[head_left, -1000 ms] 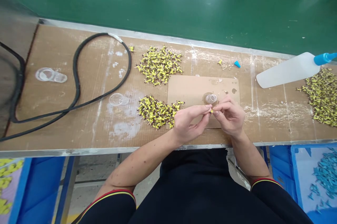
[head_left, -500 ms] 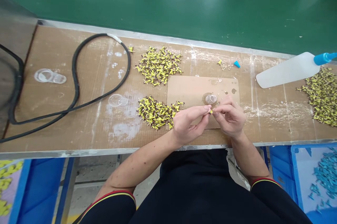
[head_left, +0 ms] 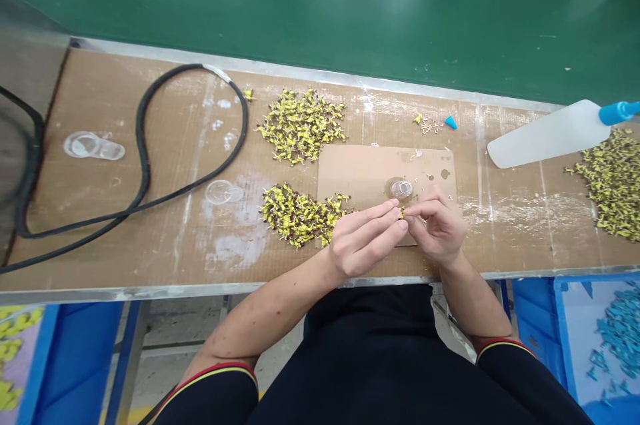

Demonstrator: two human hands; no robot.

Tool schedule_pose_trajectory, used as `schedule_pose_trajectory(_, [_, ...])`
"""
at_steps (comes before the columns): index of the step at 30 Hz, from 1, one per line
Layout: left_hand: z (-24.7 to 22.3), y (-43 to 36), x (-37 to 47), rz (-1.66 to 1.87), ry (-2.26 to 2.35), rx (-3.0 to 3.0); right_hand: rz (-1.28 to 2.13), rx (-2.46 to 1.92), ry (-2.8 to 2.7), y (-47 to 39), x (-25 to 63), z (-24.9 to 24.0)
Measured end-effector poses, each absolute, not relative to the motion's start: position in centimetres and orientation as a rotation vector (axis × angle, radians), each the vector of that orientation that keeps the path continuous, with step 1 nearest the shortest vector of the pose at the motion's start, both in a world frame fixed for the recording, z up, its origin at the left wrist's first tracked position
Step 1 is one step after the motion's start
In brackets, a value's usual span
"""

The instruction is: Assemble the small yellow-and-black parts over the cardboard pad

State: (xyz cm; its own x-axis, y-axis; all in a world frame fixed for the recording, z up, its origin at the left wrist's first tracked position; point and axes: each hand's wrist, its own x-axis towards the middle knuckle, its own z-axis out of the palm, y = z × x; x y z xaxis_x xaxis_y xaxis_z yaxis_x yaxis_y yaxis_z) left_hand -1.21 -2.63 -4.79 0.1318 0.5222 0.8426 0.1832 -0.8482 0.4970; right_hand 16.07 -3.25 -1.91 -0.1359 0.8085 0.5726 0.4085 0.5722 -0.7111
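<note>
Above the near part of a cardboard sheet [head_left: 355,172], my two hands meet at the fingertips around a tiny yellow figure-like piece [head_left: 401,212]. My right hand [head_left: 439,224] pinches it between thumb and forefinger. The fingers of my left hand [head_left: 367,238] lie close together with their tips at the piece, and its thumb is mostly hidden underneath. Just beyond the fingertips a small clear plastic cup [head_left: 401,189] stands on the sheet. Left of my left hand lies a heap of yellow and dark brown pieces [head_left: 297,215], with a second similar heap [head_left: 303,125] behind it.
A black cable [head_left: 143,145] loops over the left of the bench. Clear plastic parts [head_left: 95,145] lie there too. On the right are a white squeeze bottle [head_left: 550,135], a blue cone cap [head_left: 451,122] and another yellow heap [head_left: 615,185]. Blue bins [head_left: 560,338] flank me below.
My left hand has turned over from an open-looped pinch, so its fingers now lie side by side over the thumb. The right hand stays nearly in place with the yellow piece.
</note>
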Motion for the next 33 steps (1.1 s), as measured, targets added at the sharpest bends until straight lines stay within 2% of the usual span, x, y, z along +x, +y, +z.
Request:
schedule_pose_trajectory(9, [-3.8,-3.2,-0.2,1.826,0.939,2.083,0.485,-1.019,-1.76,-3.2,15.8,-2.1])
schedule_pose_trajectory(18, [-3.5,-2.7,-0.8,1.739,0.926,1.962,0.41,-1.005,-1.754,-3.6,16.4,-2.9])
schedule_pose_trajectory(22, [-3.6,0.3,-4.0,1.894,1.184,1.848,0.393,-0.99,-1.68,-3.7,17.3,-3.7])
schedule_pose_trajectory(26, [-4.5,4.4,-8.1,2.028,1.52,1.351,0.378,-0.959,-1.704,-3.5,17.5,-3.5])
schedule_pose_trajectory(30, [-5.5,7.1,-10.2,1.866,1.799,1.319,0.318,-0.95,-1.735,-3.3,17.4,-3.0])
schedule_pose_trajectory(33, [-6.0,7.8,-10.8,1.527,2.016,1.626,0.279,-0.972,-1.732,-3.2,17.7,-3.0])
